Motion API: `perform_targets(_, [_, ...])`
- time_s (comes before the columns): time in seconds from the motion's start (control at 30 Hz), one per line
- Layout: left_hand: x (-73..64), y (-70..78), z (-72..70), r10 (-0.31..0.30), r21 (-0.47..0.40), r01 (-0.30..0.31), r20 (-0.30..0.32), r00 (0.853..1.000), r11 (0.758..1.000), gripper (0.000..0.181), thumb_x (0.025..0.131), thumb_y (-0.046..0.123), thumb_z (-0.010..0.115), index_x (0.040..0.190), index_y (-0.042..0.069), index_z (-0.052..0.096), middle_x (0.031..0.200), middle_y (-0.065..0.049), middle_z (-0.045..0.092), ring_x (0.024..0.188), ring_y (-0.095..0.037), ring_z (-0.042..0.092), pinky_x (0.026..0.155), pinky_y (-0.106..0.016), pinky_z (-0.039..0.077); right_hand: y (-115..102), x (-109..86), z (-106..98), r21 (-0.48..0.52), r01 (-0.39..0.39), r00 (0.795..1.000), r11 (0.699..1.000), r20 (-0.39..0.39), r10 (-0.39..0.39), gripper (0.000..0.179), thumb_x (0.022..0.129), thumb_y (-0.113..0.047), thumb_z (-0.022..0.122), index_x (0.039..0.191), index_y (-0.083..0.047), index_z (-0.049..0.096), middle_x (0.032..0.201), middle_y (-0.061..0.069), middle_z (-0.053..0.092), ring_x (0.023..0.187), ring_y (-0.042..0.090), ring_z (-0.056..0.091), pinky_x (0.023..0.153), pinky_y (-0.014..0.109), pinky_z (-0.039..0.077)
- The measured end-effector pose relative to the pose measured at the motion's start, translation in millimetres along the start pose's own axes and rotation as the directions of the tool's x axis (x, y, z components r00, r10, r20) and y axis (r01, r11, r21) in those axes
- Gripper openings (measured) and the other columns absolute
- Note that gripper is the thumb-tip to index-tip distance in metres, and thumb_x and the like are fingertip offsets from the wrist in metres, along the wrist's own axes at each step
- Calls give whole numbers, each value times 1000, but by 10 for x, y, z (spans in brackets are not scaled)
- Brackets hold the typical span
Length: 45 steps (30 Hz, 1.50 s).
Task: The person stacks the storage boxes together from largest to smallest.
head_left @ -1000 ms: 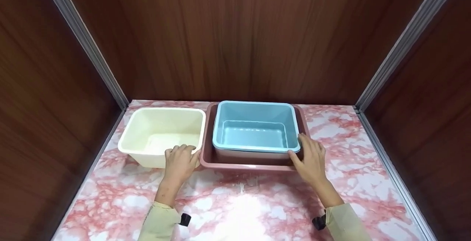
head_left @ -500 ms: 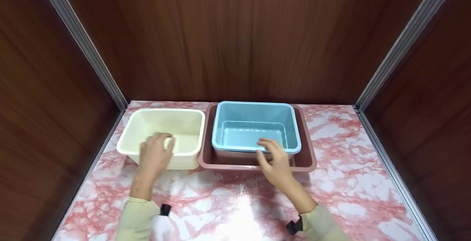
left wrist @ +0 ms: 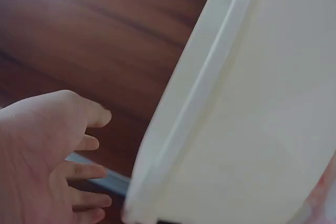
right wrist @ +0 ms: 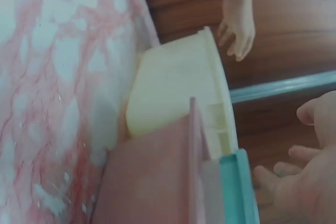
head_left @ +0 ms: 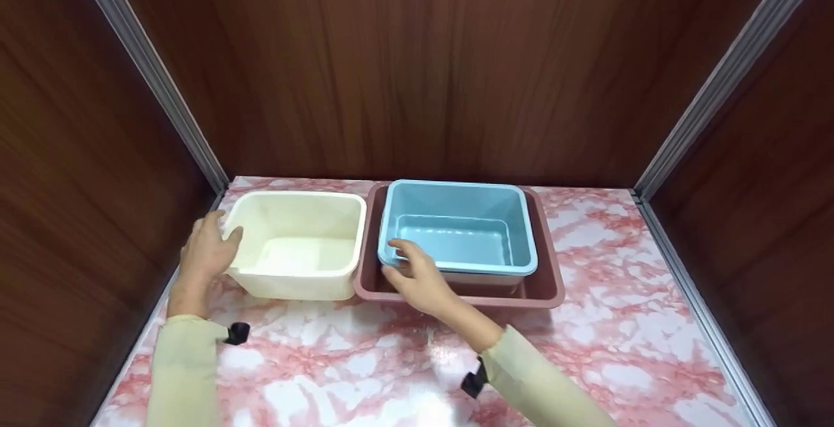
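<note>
A cream plastic bin (head_left: 293, 285) stands upright at the left. Beside its left rim is my left hand (head_left: 207, 250), fingers loosely bent around nothing; the left wrist view shows that hand (left wrist: 44, 161) apart from the bin wall (left wrist: 252, 114). To the right, a light blue bin (head_left: 456, 201) sits inside a larger mauve bin (head_left: 549, 270). My right hand (head_left: 422, 283) hovers over the blue bin's front left corner. In the right wrist view a gap separates the hand (right wrist: 310, 177) from the blue rim (right wrist: 240, 184). A paler wall shows below that rim.
Pink-and-white marbled tabletop (head_left: 365, 375) extends in front of the bins and to their right. Dark wood panels (head_left: 417, 75) enclose the back and both sides, with metal strips (head_left: 717, 81) along the corners. The mauve bin's left side adjoins the cream bin.
My left hand has moved from the cream bin's front right corner to its left side. My right hand has left the blue bin's right front corner and moved left. The bins stay put.
</note>
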State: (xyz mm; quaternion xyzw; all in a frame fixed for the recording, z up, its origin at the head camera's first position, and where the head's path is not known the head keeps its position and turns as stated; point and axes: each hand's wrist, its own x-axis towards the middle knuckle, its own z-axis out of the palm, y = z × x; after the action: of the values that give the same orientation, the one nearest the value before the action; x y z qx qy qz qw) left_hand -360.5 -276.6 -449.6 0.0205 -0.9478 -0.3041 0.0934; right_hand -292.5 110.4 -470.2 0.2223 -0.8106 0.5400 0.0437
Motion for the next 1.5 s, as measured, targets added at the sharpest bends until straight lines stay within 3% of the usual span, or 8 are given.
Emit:
perform_targets(0.13, [74, -225, 60, -28, -113, 38, 84, 996, 993, 73, 100, 39, 48, 149, -6, 20, 142, -38, 30, 130, -53, 31, 104, -63, 24, -34, 121, 194, -77, -5, 999, 997, -47, 1, 54, 93, -13, 62, 141, 3, 42, 142, 20, 43, 124, 33, 49, 98, 38, 45])
perform_targets(0.27, [91, -386, 174, -8, -290, 53, 151, 988, 956, 73, 101, 27, 50, 149, -10, 10, 144, -40, 27, 130, -51, 33, 108, -57, 24, -123, 182, 369, -76, 32, 994, 997, -103, -39, 53, 90, -8, 62, 138, 5, 45, 142, 22, 43, 127, 31, 46, 99, 37, 43])
perform_targets(0.47, [73, -484, 272, -42, -422, 111, 168, 985, 900, 66, 100, 6, 43, 151, -7, 4, 150, -36, 18, 132, -48, 30, 108, -54, 26, -186, 267, 549, -53, -117, 992, 992, -52, 115, 67, 92, -17, 60, 146, 9, 30, 149, 26, 33, 137, 32, 32, 111, 42, 27])
perform_targets(0.6, [64, -484, 282, -72, -447, 143, 172, 983, 883, 61, 100, 4, 38, 151, -8, 8, 149, -36, 22, 128, -47, 36, 105, -53, 32, -148, 358, 623, -35, -132, 990, 991, -54, 130, 65, 92, -10, 60, 147, 7, 29, 144, 24, 41, 134, 31, 38, 110, 42, 29])
perform_targets(0.83, [71, -477, 283, -107, -445, 154, 130, 986, 882, 54, 99, 5, 37, 148, -11, 20, 141, -36, 36, 119, -43, 45, 101, -50, 36, -79, 480, 773, 26, -217, 975, 976, -47, 218, 60, 92, -3, 57, 146, 3, 33, 132, 19, 54, 123, 25, 50, 102, 39, 39])
perform_targets(1.17, [71, -458, 316, -133, -390, 141, 49, 990, 910, 53, 97, 6, 41, 146, -12, 29, 137, -36, 41, 120, -43, 46, 103, -50, 35, 13, 493, 923, -19, -175, 975, 984, -142, 171, 67, 87, 4, 60, 146, 11, 28, 144, 25, 41, 132, 31, 40, 107, 40, 33])
perform_targets(1.4, [75, -461, 297, -150, -431, 162, 63, 987, 888, 54, 98, 6, 44, 146, -11, 26, 139, -36, 39, 120, -43, 45, 103, -49, 36, 35, 514, 913, 29, -183, 975, 983, -124, 185, 66, 90, 1, 61, 147, 9, 29, 143, 25, 42, 128, 29, 45, 101, 38, 41])
perform_targets(1.5, [45, -445, 226, -160, -404, 171, 61, 985, 899, 56, 99, 10, 44, 148, -10, 25, 139, -37, 39, 119, -44, 46, 101, -51, 37, -15, 518, 909, 42, -195, 973, 980, -120, 198, 67, 90, 1, 61, 147, 10, 27, 145, 26, 39, 131, 30, 42, 103, 38, 38])
